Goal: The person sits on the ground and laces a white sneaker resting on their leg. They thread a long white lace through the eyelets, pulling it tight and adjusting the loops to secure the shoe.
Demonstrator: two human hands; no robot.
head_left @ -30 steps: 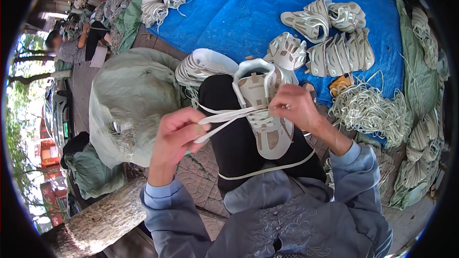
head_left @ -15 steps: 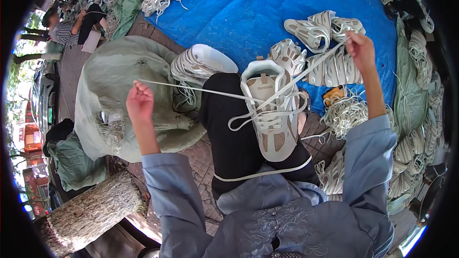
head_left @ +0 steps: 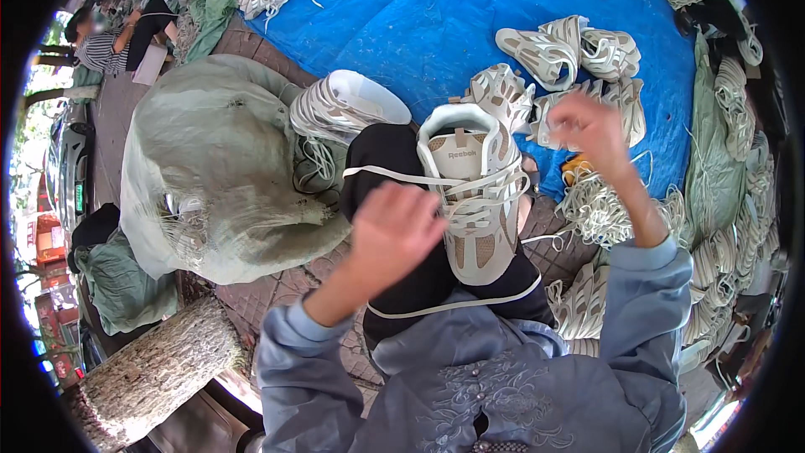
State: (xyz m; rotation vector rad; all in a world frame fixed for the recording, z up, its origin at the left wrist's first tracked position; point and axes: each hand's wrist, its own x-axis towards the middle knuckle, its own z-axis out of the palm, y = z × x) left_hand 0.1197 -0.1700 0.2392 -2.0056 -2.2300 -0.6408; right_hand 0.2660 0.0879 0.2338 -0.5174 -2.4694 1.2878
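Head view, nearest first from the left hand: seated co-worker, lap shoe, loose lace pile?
1. Lap shoe: just right of the left hand.
2. Loose lace pile: farther right, past the shoe.
3. Seated co-worker: upper left, in the background.

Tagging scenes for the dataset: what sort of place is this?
Probably an outdoor roadside work area: bunched white-and-beige lace-up shoes lie on a spread blue plastic tarp, and a dark glossy car shows at far left.

On our black-trousered legs [head_left: 377, 151] rests a white-and-beige mesh sneaker [head_left: 482, 258] with loose flat white laces [head_left: 394, 175]. Our bare left hand [head_left: 396, 228] is near it; our blurred right hand [head_left: 592, 130] hangs before the blue plastic tarp [head_left: 411, 17].
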